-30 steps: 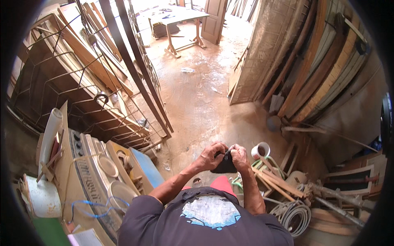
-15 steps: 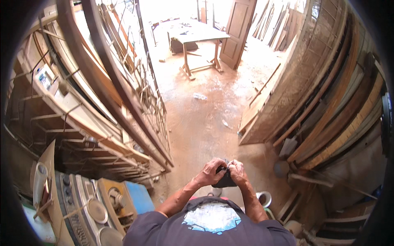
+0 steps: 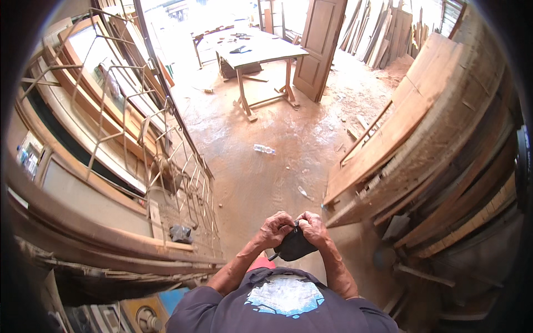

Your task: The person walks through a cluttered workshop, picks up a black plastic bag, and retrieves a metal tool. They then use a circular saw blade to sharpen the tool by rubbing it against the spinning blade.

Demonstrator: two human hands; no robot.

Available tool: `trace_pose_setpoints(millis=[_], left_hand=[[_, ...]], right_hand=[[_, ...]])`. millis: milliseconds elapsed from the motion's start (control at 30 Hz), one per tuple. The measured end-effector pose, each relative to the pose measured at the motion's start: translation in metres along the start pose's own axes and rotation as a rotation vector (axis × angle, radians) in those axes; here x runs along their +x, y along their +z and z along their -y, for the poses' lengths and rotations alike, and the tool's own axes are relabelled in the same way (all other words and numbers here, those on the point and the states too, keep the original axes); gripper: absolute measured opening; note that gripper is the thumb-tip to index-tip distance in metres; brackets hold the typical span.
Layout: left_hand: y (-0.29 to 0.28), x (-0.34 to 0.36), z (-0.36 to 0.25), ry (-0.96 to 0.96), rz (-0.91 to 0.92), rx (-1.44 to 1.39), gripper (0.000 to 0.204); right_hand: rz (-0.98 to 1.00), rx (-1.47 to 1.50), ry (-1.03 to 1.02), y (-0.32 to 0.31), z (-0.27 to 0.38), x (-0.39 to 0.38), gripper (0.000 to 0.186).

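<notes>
A small black pouch-like cloth thing (image 3: pixel 295 246) hangs between my two hands in front of my chest. My left hand (image 3: pixel 276 228) pinches its upper left edge, with the fingers curled. Close beside it, my right hand (image 3: pixel 312 227) grips the upper right edge, fingers and thumb pressed together. Both sets of fingertips nearly meet at the top of the black thing. A short dark strip (image 3: pixel 273 257) sticks out at its lower left. What lies inside it, if anything, is hidden.
Metal grilles (image 3: pixel 125 91) and stacked frames line the left side. Wooden boards (image 3: pixel 397 127) lean along the right. Ahead stand a worktable (image 3: pixel 266 53) with tools and a brown door (image 3: pixel 319 47). A plastic bottle (image 3: pixel 265 149) lies on the floor.
My view has shifted forward, so the worktable and bottle sit nearer. Both hands have stayed on the black thing, which now hangs lower and shows more of its body.
</notes>
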State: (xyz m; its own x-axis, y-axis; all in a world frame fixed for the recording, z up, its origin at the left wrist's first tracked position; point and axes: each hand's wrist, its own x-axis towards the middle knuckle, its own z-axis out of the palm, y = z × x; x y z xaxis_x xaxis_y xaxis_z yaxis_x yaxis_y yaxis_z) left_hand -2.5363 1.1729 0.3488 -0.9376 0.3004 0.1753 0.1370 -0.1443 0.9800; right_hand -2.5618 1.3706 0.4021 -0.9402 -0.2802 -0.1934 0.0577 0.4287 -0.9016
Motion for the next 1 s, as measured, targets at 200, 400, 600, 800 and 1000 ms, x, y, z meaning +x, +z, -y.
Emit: trace_pose_setpoints(millis=[200, 400, 600, 800, 1000], left_hand=[[-0.092, 0.146, 0.041, 0.251, 0.112, 0.404, 0.017], [-0.129, 0.28, 0.025, 0.126, 0.192, 0.622, 0.037], [-0.147, 0.423, 0.071, 0.197, 0.206, 0.715, 0.02], [-0.198, 0.559, 0.079, 0.187, 0.095, 0.695, 0.011], [-0.233, 0.698, 0.134, 0.015, 0.009, 0.485, 0.006]], right_hand=[[-0.138, -0.025, -0.072, -0.004, -0.026, 0.172, 0.021], [-0.256, -0.035, -0.075, -0.042, -0.024, 0.282, 0.024], [-0.182, 0.072, 0.061, -0.113, -0.049, 0.412, 0.022], [0.041, -0.123, -0.181, -0.179, -0.03, 0.564, 0.029], [0.279, 0.059, -0.138, -0.255, -0.036, 0.702, 0.016]])
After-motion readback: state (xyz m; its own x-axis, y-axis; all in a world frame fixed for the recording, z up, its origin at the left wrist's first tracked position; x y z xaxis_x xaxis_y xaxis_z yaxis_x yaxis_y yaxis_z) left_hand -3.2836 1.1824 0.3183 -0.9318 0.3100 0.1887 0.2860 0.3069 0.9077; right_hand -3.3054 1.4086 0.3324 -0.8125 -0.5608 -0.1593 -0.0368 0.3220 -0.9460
